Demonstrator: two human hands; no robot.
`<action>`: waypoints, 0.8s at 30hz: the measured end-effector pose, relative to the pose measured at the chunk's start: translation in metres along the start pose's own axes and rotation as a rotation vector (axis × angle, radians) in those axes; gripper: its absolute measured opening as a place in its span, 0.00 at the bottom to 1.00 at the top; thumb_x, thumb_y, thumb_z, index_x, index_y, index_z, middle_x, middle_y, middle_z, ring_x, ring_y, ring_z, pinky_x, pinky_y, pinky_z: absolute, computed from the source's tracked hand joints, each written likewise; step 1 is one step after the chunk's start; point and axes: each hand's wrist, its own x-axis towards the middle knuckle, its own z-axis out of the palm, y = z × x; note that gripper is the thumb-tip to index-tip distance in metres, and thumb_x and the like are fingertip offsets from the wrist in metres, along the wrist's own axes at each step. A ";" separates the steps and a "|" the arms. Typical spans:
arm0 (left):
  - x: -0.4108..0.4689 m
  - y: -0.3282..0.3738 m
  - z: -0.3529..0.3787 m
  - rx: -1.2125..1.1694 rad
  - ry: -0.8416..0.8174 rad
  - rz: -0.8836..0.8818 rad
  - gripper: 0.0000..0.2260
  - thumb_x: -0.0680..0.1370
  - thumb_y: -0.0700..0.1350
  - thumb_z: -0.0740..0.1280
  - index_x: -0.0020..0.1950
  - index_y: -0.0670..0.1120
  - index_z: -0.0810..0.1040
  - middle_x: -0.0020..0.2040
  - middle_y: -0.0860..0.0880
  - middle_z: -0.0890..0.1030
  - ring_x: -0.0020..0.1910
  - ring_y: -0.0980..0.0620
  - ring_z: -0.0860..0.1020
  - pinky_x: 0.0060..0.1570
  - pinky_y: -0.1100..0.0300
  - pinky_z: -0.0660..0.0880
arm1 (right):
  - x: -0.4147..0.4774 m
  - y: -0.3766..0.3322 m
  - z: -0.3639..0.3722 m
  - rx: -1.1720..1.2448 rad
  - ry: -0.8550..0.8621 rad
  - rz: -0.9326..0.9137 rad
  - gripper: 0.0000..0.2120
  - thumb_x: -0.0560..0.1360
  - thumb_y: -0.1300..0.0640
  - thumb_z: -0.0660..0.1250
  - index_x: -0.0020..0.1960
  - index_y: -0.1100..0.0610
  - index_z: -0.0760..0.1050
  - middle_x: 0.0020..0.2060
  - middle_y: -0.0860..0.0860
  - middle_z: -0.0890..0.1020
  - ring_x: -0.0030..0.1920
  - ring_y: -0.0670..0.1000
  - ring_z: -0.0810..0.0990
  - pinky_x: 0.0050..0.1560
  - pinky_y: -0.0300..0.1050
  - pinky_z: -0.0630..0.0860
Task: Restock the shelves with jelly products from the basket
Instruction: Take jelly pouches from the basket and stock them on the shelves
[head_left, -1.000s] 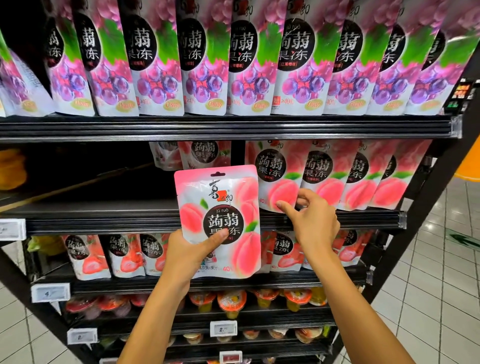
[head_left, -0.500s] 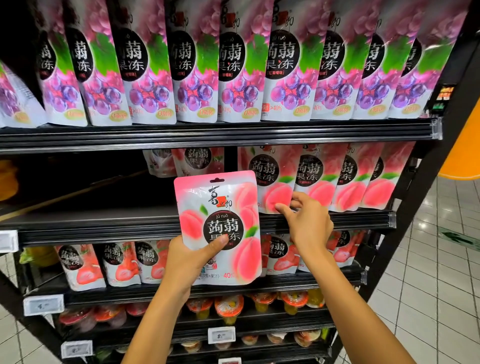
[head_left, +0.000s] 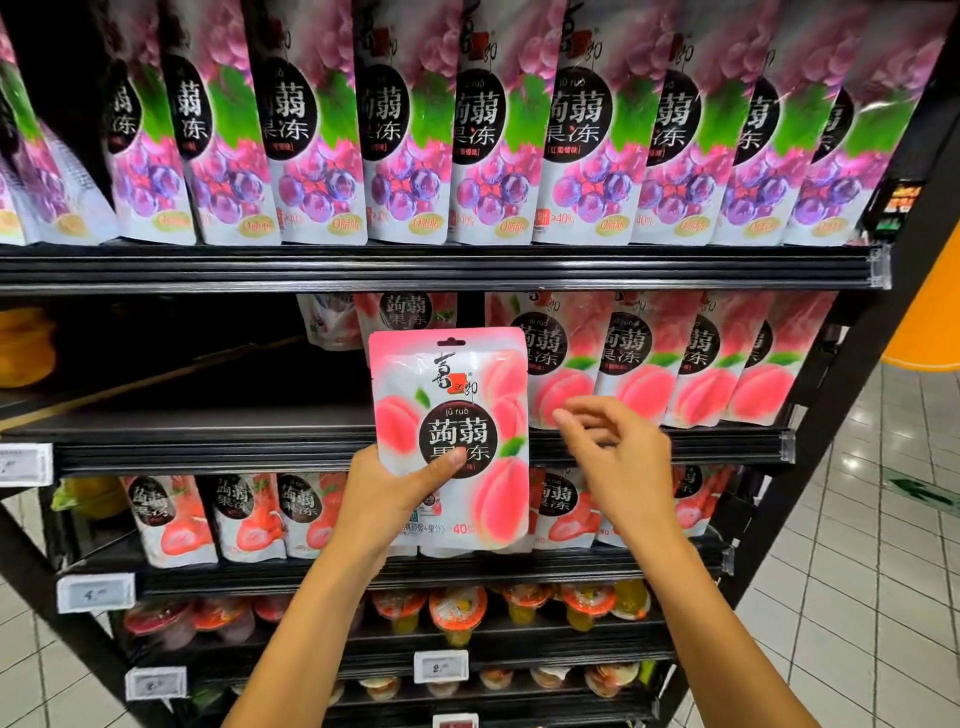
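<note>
Pink pouch overlaps shelf edge; dark gap beside

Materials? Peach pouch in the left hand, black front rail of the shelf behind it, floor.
Peach pouch: looks like flexible laminated plastic film with a glossy print; soft sheen, flat sealed top band, punched hang slot.
Shelf rail: black ribbed strip, semi-matte; plastic or coated metal, cannot tell.
Floor: pale square tiles with grout lines and a light shine, probably ceramic.
</note>
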 end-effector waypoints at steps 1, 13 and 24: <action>0.002 0.001 0.001 0.008 0.001 -0.002 0.15 0.62 0.57 0.81 0.45 0.55 0.85 0.45 0.51 0.87 0.45 0.53 0.85 0.39 0.65 0.79 | -0.003 -0.005 0.001 0.069 -0.142 0.036 0.12 0.72 0.46 0.73 0.53 0.50 0.82 0.41 0.43 0.85 0.40 0.39 0.82 0.43 0.32 0.78; 0.013 0.016 0.007 0.074 0.138 0.189 0.19 0.70 0.50 0.76 0.58 0.50 0.77 0.55 0.52 0.83 0.54 0.58 0.82 0.54 0.62 0.79 | -0.004 -0.017 0.025 0.453 -0.336 0.108 0.12 0.72 0.62 0.74 0.55 0.56 0.79 0.41 0.52 0.87 0.44 0.51 0.87 0.43 0.40 0.81; 0.002 0.000 0.037 0.651 0.078 0.436 0.19 0.77 0.37 0.67 0.67 0.49 0.76 0.66 0.54 0.73 0.66 0.59 0.70 0.63 0.79 0.58 | 0.029 -0.028 0.065 0.299 -0.127 -0.034 0.09 0.74 0.64 0.72 0.42 0.55 0.73 0.26 0.39 0.78 0.28 0.36 0.74 0.32 0.30 0.68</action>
